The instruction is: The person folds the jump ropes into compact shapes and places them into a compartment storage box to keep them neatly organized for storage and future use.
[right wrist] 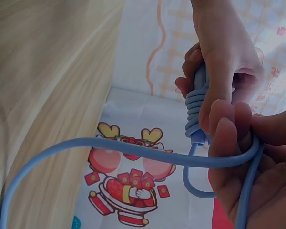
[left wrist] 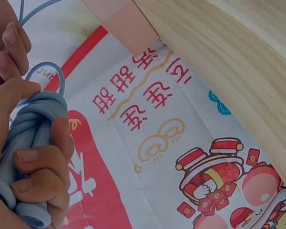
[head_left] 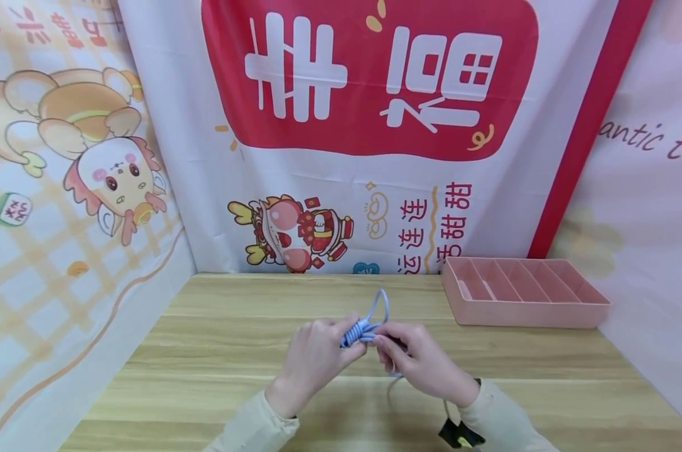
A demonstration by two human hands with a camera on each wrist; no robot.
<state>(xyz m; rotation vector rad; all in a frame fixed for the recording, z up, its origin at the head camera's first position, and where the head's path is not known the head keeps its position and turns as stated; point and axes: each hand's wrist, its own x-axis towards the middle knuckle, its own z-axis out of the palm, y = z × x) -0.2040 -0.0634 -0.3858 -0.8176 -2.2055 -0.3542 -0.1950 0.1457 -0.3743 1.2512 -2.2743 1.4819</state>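
Note:
A light blue cable (head_left: 352,334) is gathered into a bundle, with several tight turns of cable wound round its middle. My left hand (head_left: 315,355) grips the bundle, its fingers curled round the folded strands in the left wrist view. From the wound end a small loop (head_left: 384,301) stands up in the head view. My right hand (head_left: 422,358), close to the right of the bundle, pinches the cable's loose length (right wrist: 157,156) between thumb and fingers. This length bends round at the fingertips in the right wrist view and curves away over the table. Part of the bundle is hidden by the left fingers.
A pink divided box (head_left: 527,311) stands at the back right of the wooden table (head_left: 250,301). Printed cloths (head_left: 188,207) hang behind and at both sides. A small black piece (head_left: 460,433) with a thin cord lies by the right sleeve.

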